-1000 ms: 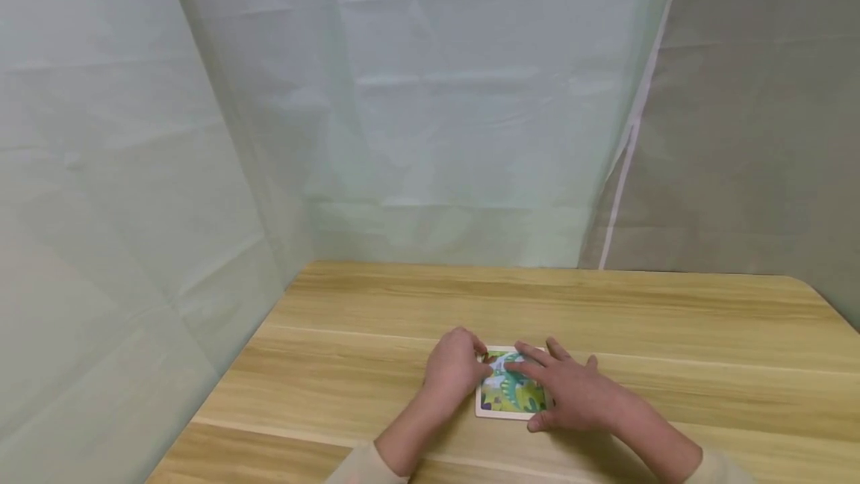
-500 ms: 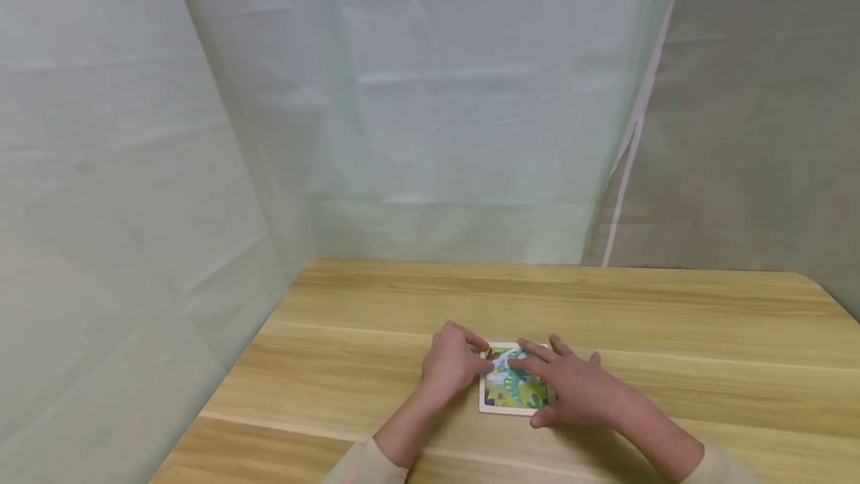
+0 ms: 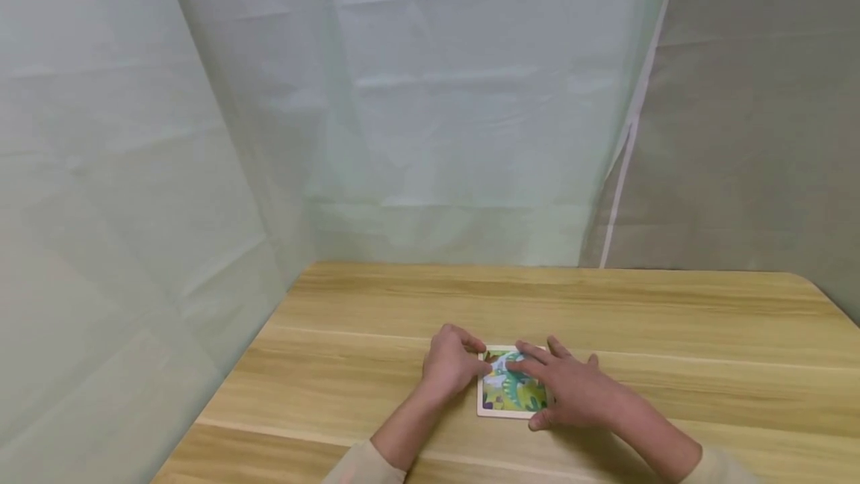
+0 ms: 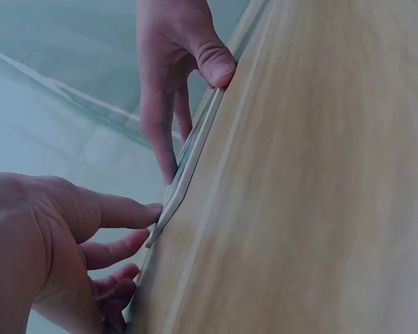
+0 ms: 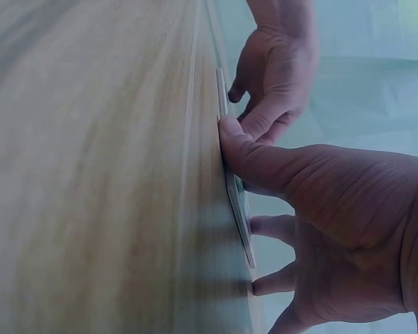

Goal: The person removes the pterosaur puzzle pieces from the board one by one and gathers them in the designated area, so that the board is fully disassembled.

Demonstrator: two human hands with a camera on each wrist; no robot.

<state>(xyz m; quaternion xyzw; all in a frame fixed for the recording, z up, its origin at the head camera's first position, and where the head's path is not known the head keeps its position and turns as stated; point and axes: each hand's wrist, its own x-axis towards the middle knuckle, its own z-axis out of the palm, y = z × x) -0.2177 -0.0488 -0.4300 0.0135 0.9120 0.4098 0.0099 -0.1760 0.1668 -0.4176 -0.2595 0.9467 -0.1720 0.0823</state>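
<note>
A small flat dinosaur jigsaw puzzle (image 3: pixel 514 387) in a pale frame lies on the wooden table, its green dinosaur partly covered by fingers. My left hand (image 3: pixel 452 364) holds its upper left edge, thumb on the picture side and index finger at the rim. In the left wrist view, that hand's (image 4: pixel 63 243) other fingers curl beside the board's (image 4: pixel 188 167) edge. My right hand (image 3: pixel 578 388) spreads over the right side; fingertips touch the picture and the thumb rests at the lower right corner. The right wrist view shows this hand (image 5: pixel 334 229) with its thumb on the board's (image 5: pixel 238 209) edge.
The wooden table (image 3: pixel 376 297) extends around the puzzle to its far edge. Pale cloth sheets (image 3: pixel 457 110) hang behind and to the left, with a darker grey sheet (image 3: pixel 746 118) at the right.
</note>
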